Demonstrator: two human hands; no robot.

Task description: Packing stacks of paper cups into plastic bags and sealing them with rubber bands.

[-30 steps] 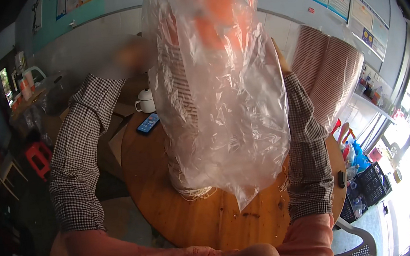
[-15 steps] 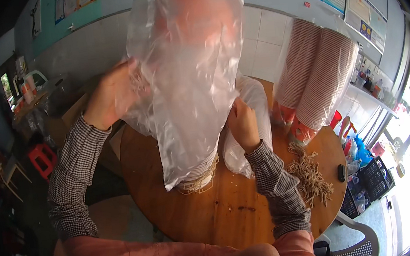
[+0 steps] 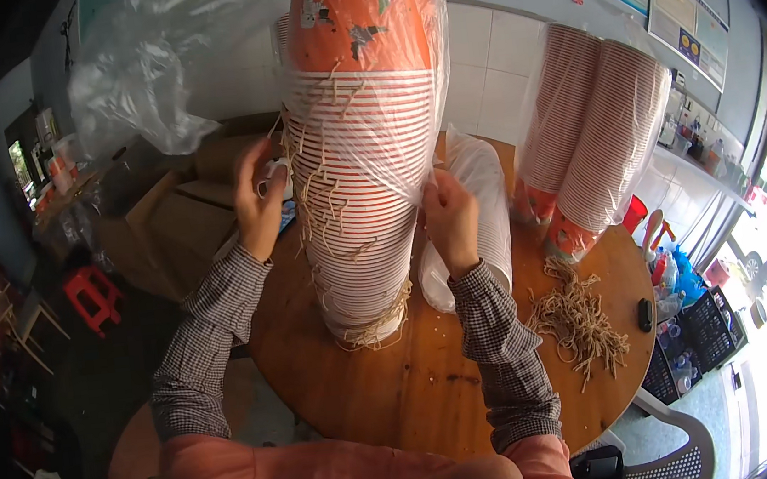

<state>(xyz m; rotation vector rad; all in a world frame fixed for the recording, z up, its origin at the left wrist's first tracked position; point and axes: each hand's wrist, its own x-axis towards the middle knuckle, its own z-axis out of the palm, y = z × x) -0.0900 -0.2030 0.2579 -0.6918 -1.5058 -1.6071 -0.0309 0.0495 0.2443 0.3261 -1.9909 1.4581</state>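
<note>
A tall stack of paper buckets point(image 3: 366, 158) with red-and-white banded rims and an orange top stands in front of me, strings point(image 3: 318, 181) hanging down its left side. Clear film of a plastic bag point(image 3: 430, 96) lies along its right side, and my right hand point(image 3: 452, 217) pinches that film close to the stack. My left hand point(image 3: 260, 205) is beside the stack's left side, fingers curved and apart, with nothing visible in them. A loose, clear plastic sheet point(image 3: 142, 83) billows at the upper left; whether it joins the film on the stack cannot be made out.
On the round wooden table point(image 3: 399, 404) lie a bagged white roll-shaped bundle point(image 3: 477, 203), a heap of strings point(image 3: 581, 327) and a small black object point(image 3: 645, 314). Bagged bucket stacks point(image 3: 612, 116) stand right. Cardboard boxes point(image 3: 165, 228) and a red stool point(image 3: 92, 300) are left.
The plastic that covered the front of the stack has swung to the upper left, baring the buckets and strings. My left hand has moved right and down; my right hand stays near the stack.
</note>
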